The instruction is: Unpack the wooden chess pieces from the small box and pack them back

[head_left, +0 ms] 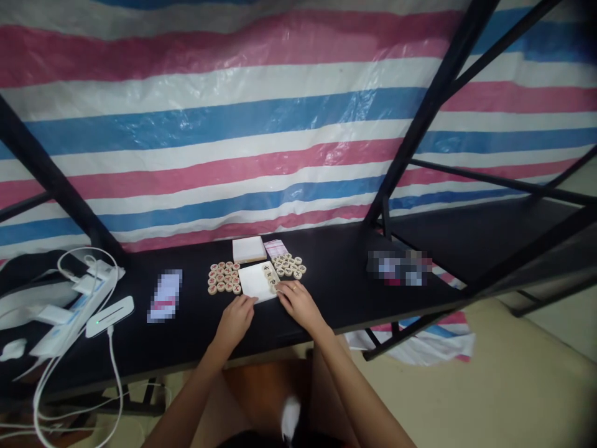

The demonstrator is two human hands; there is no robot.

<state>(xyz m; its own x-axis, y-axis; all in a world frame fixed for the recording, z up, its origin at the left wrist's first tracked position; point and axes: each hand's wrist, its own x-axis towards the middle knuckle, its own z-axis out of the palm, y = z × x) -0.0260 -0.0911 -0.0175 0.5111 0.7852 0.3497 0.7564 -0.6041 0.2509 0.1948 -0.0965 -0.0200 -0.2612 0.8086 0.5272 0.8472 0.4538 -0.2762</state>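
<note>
A shallow white box (255, 282) lies on the black table, with a short column of Chinese chess pieces (267, 274) along its right side. My left hand (237, 318) rests at the box's near left corner, its fingers bent and closed on the edge. At the near right corner is my right hand (298, 303), fingertips pinched at the lowest piece of the column. Red-marked Chinese chess pieces (224, 277) stand in rows left of the box. Dark-marked Chinese chess pieces (289, 266) are grouped to its right.
Behind the box sit a white box lid (249, 249) and a pink-and-white paper (276, 248). A blurred packet (165, 296), a white device (110, 317) and looping cables lie leftward. Black metal posts (410, 137) frame the table (345, 274) before a striped sheet.
</note>
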